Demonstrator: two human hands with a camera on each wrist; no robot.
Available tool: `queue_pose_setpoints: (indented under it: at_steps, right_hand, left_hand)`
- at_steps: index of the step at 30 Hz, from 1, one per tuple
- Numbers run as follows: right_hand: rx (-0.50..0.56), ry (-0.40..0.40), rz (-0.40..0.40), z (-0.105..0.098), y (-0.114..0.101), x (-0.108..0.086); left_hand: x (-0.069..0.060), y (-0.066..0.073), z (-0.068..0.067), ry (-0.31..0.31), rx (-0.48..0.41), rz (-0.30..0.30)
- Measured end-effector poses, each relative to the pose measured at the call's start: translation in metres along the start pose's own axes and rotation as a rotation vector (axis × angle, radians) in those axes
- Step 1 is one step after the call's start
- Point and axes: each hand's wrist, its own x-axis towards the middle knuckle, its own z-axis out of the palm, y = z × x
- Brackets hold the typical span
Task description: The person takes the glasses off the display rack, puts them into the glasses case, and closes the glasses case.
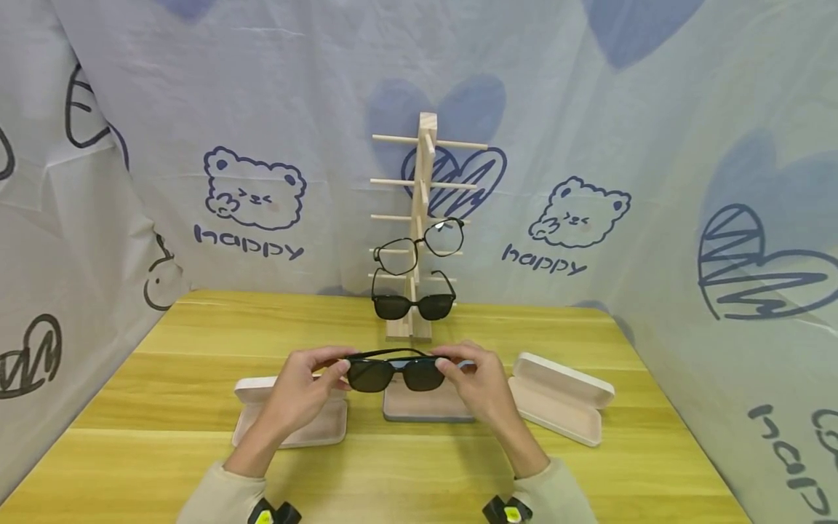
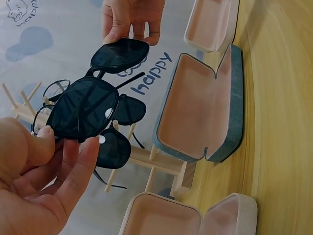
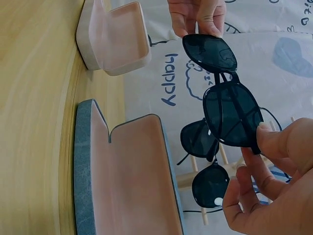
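Observation:
A pair of dark sunglasses (image 1: 369, 376) is held up level above the table, its lenses toward me. My left hand (image 1: 302, 387) pinches its left end between thumb and fingers, and my right hand (image 1: 483, 382) pinches the opposite end the same way. One temple shows stretched out behind the lenses in the head view. Beneath and behind the sunglasses lies an open blue-grey glasses case (image 2: 234, 105) with a pink lining, partly hidden by them in the head view.
Open pale cases lie at left (image 1: 324, 431) and right (image 1: 556, 418) on the wooden table (image 1: 406, 473). A wooden display rack (image 1: 425, 164) behind carries clear-lens glasses (image 1: 420, 241), hanging tilted, and other sunglasses (image 1: 393, 307) below. A printed cloth (image 1: 340, 87) encloses the table.

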Motion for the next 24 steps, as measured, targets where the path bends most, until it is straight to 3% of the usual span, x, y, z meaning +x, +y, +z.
queue_pose_setpoints:
  at_steps: [8,12,17,24]
  right_hand:
    - [0.051,-0.017,-0.027,0.001,0.004,0.0]
    - [0.064,-0.037,-0.001,0.003,0.004,-0.001]
    - [0.071,-0.07,0.047,0.008,0.002,-0.001]
    - [0.116,-0.142,0.027,0.019,0.002,-0.001]
  left_hand:
    - [-0.001,-0.002,-0.002,-0.018,-0.001,-0.006]
    - [-0.003,-0.003,-0.005,-0.022,0.016,-0.014]
    - [-0.005,-0.007,-0.011,-0.036,0.007,-0.033]
    - [-0.012,-0.013,-0.023,-0.055,-0.022,-0.078]
